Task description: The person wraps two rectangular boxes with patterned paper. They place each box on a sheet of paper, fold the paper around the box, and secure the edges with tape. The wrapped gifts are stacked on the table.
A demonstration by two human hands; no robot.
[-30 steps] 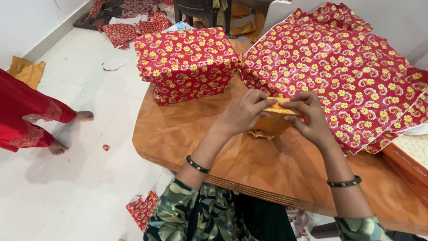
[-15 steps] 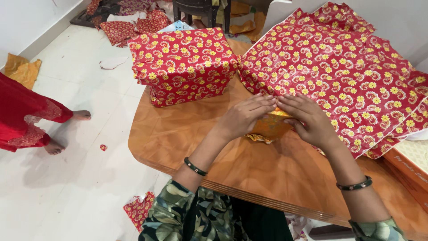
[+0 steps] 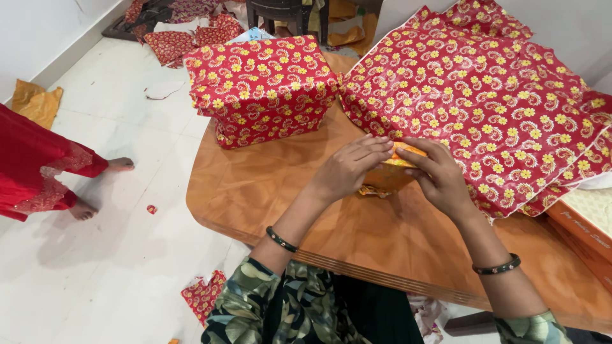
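— Left hand (image 3: 349,167)?
— Curled over the small orange-gold foil-wrapped packet (image 3: 390,175), fingers laid flat across its top, fingertips meeting those of the other hand.
— Right hand (image 3: 435,175)?
— Cupped round the packet's right side, thumb underneath, fingers bent over the top edge; gripping it together with the left.
— And the packet itself?
— Resting on the orange wooden table (image 3: 268,191), near the middle, just at the lower edge of the large red sheet of wrapping paper with yellow flowers (image 3: 484,95). Mostly hidden under both hands.
— Anything else close by?
— Box wrapped in the same red flowered paper (image 3: 261,89), standing at the table's far edge, apart from the hands. Orange cardboard box (image 3: 583,229) at the right edge. Torn scraps of red paper (image 3: 203,295) on the white floor. Another person's bare feet (image 3: 102,185) and red garment at far left.
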